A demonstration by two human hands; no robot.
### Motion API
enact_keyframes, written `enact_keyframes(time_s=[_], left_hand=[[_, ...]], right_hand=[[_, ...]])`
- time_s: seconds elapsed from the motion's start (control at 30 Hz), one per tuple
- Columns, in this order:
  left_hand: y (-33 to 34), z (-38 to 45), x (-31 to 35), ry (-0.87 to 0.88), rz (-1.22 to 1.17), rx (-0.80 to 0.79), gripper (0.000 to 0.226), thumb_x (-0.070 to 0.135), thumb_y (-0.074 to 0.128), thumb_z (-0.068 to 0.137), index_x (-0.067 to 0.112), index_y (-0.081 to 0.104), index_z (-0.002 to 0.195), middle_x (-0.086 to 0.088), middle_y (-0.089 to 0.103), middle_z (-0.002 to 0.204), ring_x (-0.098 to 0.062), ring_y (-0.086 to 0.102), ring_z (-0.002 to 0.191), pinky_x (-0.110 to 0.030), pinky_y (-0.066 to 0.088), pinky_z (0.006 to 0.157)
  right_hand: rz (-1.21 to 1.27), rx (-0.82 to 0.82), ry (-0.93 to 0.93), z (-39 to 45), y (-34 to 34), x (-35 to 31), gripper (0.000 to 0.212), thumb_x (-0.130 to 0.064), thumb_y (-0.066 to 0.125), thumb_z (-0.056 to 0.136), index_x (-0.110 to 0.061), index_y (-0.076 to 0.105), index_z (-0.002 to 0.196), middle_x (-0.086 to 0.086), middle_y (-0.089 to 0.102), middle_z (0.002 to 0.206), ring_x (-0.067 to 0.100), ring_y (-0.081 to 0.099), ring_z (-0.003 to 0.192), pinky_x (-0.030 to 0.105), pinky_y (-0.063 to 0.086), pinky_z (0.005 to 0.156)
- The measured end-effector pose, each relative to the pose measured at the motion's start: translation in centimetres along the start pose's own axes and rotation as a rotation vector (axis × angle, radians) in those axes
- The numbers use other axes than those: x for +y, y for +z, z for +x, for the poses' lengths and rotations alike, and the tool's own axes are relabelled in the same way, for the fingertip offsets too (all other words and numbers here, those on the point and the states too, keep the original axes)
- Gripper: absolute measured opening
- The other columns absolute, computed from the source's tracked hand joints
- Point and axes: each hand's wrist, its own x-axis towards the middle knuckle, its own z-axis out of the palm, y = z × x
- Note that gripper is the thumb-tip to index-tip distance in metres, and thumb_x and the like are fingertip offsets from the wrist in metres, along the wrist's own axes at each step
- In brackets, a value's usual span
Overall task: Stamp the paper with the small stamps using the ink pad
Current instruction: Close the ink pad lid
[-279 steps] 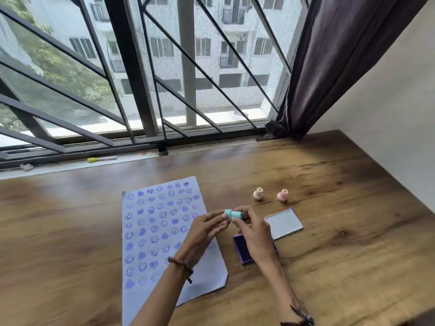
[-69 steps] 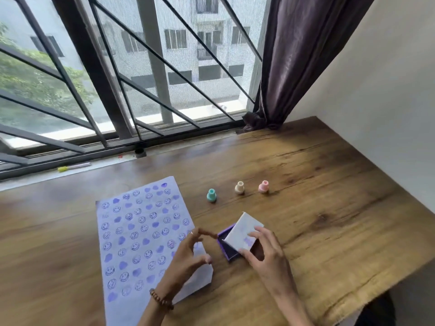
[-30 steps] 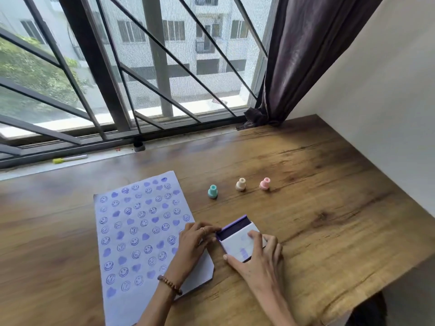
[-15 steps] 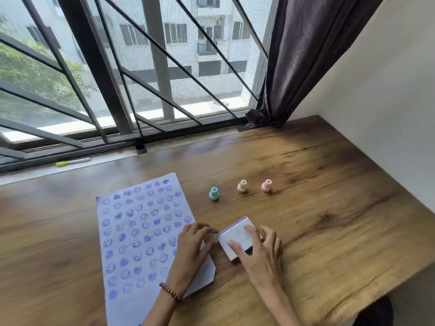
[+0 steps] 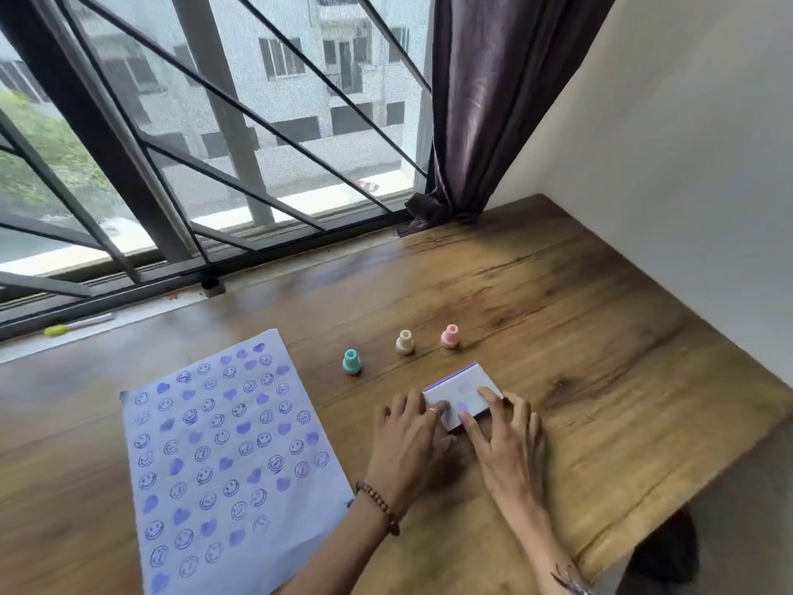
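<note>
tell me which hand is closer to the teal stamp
Left. The left hand rests just below and right of the teal stamp; the right hand lies farther right, on the ink pad.

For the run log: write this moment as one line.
left hand, right hand: pressing ink pad lid | stamps: standing | paper: stamped

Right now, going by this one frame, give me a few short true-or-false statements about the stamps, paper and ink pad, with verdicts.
1. Three small stamps stand upright on the table: teal stamp, cream stamp, pink stamp. True.
2. The ink pad is open. False: its white lid covers it.
3. Both hands touch the ink pad: left hand, right hand. True.
4. The paper is blank. False: purple smileys and hearts fill it.
5. The right hand holds a stamp. False: all three stand untouched.
</note>
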Motion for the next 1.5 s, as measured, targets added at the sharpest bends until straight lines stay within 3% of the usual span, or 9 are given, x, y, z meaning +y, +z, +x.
enact_keyframes(time_s=[0.2, 0.37, 0.63, 0.73, 0.83, 0.97, 1.13, 1.33, 1.5], left_hand=[[0.7, 3.8, 1.3, 0.011, 0.004, 0.002, 0.04, 0.038, 0.045, 0.087, 0.031, 0.043, 0.126, -0.003, 0.054, 0.115, -0.026, 0.044, 0.107, -0.04, 0.032, 0.088], [1.1, 3.6, 1.4, -0.009, 0.017, -0.003, 0.043, 0.041, 0.046, 0.086, 0.033, 0.04, 0.128, -0.002, 0.052, 0.114, -0.025, 0.044, 0.105, -0.039, 0.031, 0.086], [-0.1, -2.5, -1.2, -0.06, -0.088, 0.044, 0.06, 0.043, 0.044, 0.09, 0.042, 0.012, 0.14, 0.0, 0.038, 0.141, -0.019, 0.026, 0.131, -0.037, 0.021, 0.104], [-0.8, -7.9, -4.5, -0.197, -0.118, 0.129, 0.051, 0.044, 0.042, 0.091, 0.049, 0.018, 0.136, 0.008, 0.031, 0.146, -0.013, 0.019, 0.137, -0.032, 0.013, 0.105], [-2.0, -13.7, -7.7, -0.366, -0.112, 0.285, 0.042, 0.054, 0.031, 0.087, 0.044, 0.044, 0.126, 0.0, 0.052, 0.135, -0.019, 0.033, 0.131, -0.039, 0.023, 0.102], [-3.4, -20.4, -11.6, -0.625, -0.088, 0.407, 0.08, 0.08, 0.007, 0.074, 0.036, 0.055, 0.12, -0.007, 0.061, 0.125, -0.03, 0.048, 0.121, -0.046, 0.036, 0.096], [-3.2, -25.4, -14.1, -0.901, -0.221, 0.358, 0.081, 0.082, 0.025, 0.05, 0.055, 0.035, 0.126, 0.009, 0.033, 0.148, -0.016, 0.021, 0.138, -0.045, 0.017, 0.109], [-3.0, -24.8, -14.0, -0.812, -0.217, 0.268, 0.054, 0.06, 0.057, 0.076, 0.056, 0.035, 0.125, 0.009, 0.014, 0.154, -0.013, 0.006, 0.142, -0.042, 0.003, 0.111], [-3.3, -23.6, -14.1, -0.79, -0.225, 0.217, 0.054, 0.058, 0.054, 0.08, 0.055, 0.031, 0.128, 0.006, 0.007, 0.155, -0.015, 0.0, 0.142, -0.045, 0.0, 0.112]], right_hand=[[-0.009, 0.049, 0.043, 3.0, 0.9, 1.6, 0.046, -0.057, 0.048, 0.081, -0.027, 0.057, 0.115, 0.012, 0.059, 0.11, 0.035, 0.056, 0.092, 0.043, 0.049, 0.072], [0.041, 0.06, 0.031, 3.2, 1.2, 1.7, 0.051, -0.057, 0.039, 0.082, -0.024, 0.061, 0.113, 0.016, 0.058, 0.112, 0.036, 0.055, 0.091, 0.043, 0.048, 0.075], [0.055, 0.083, -0.114, 0.9, 0.2, -0.4, 0.047, -0.043, 0.047, 0.081, -0.012, 0.058, 0.115, 0.021, 0.058, 0.119, 0.04, 0.058, 0.089, 0.044, 0.05, 0.076], [0.188, 0.011, -0.249, -3.1, 1.5, -3.0, 0.045, -0.038, 0.055, 0.079, -0.014, 0.059, 0.117, 0.018, 0.059, 0.119, 0.036, 0.057, 0.094, 0.043, 0.046, 0.083], [0.222, -0.124, -0.416, -7.7, 2.8, -6.2, 0.043, -0.043, 0.05, 0.08, -0.023, 0.054, 0.118, 0.013, 0.061, 0.119, 0.026, 0.054, 0.093, 0.036, 0.037, 0.081], [0.163, -0.207, -0.511, -10.7, 3.7, -9.1, 0.042, -0.05, 0.046, 0.078, -0.026, 0.063, 0.108, 0.007, 0.064, 0.115, 0.016, 0.042, 0.1, 0.037, 0.032, 0.09], [0.136, -0.213, -0.508, -11.9, 3.7, -10.3, 0.047, -0.056, 0.044, 0.072, -0.024, 0.066, 0.1, 0.008, 0.065, 0.112, 0.014, 0.039, 0.11, 0.046, 0.024, 0.104], [0.094, -0.219, -0.418, -12.2, 3.0, -10.5, 0.053, -0.056, 0.042, 0.07, -0.022, 0.067, 0.101, 0.011, 0.063, 0.113, 0.03, 0.058, 0.104, 0.042, 0.03, 0.099], [0.115, -0.239, -0.334, -12.3, 3.1, -10.5, 0.042, -0.045, 0.059, 0.073, -0.018, 0.067, 0.104, 0.014, 0.061, 0.114, 0.036, 0.056, 0.1, 0.048, 0.045, 0.092]])
